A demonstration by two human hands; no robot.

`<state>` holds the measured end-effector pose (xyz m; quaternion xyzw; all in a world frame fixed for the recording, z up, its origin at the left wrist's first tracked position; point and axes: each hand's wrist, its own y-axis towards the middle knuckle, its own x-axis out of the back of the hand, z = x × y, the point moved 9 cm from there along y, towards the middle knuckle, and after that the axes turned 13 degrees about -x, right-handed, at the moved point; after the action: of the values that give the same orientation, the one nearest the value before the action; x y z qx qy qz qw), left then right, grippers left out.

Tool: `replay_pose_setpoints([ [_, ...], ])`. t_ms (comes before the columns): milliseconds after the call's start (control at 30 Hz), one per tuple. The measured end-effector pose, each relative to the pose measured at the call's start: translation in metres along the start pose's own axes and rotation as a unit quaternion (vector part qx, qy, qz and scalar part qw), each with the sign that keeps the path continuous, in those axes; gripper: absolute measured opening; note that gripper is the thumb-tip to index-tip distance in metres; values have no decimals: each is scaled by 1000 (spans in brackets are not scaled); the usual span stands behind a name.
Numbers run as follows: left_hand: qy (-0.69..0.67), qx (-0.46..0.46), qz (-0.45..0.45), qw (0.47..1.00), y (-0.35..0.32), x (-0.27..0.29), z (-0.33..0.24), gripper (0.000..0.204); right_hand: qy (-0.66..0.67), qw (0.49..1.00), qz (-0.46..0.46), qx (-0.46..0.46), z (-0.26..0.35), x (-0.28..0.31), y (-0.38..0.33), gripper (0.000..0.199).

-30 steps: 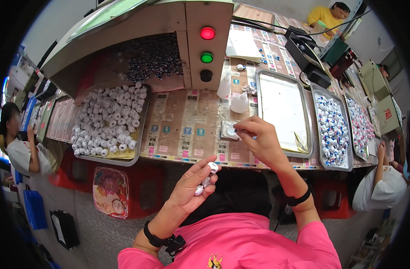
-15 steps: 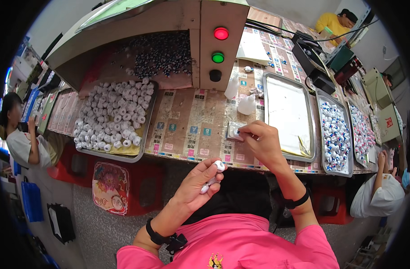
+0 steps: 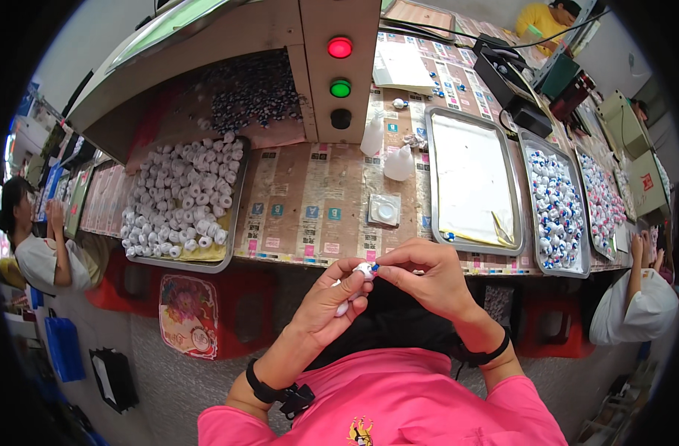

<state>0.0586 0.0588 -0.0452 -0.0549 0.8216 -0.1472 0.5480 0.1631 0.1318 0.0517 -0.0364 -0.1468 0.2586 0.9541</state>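
Observation:
My left hand [image 3: 328, 297] is closed around small white rounded pieces. One white piece [image 3: 365, 269] with a hole in it is pinched between thumb and forefinger; another white piece [image 3: 342, 307] shows lower, by the curled fingers. From the right, my right hand [image 3: 427, 276] pinches a small blue part [image 3: 376, 268] against the upper white piece. Both hands are just off the table's near edge. Beyond them a small square pad with a round white dish [image 3: 385, 210] lies on the table, below a white squeeze bottle [image 3: 399, 163].
At left, a metal tray [image 3: 239, 215] holds many white pieces before a box-shaped machine [image 3: 339, 111] with red and green lights. A white-lined tray [image 3: 473, 186] has one blue-and-white piece in its near corner. Farther right stand filled trays [image 3: 586, 256]. Other people sit on both sides.
My right hand has moved from the small square pad back to my left hand, and a blue part now shows at its fingertips. The view has shifted slightly.

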Motion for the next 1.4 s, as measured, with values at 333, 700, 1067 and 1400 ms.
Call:
replay_pose_setpoints([
  [333,116,-63,2,991,0,5,-7,18,59,997,27,-28,-20,-7,-3,12],
  [700,217,-58,73,972,-3,-27,-16,18,17,997,13,81,0,5,-16,13],
  [1067,163,-113,65,978,-7,-25,-19,13,61,996,4,72,-2,5,-19,13],
  [1400,176,-48,-14,983,-13,11,-29,11,296,947,-87,-91,-62,77,-22,16],
])
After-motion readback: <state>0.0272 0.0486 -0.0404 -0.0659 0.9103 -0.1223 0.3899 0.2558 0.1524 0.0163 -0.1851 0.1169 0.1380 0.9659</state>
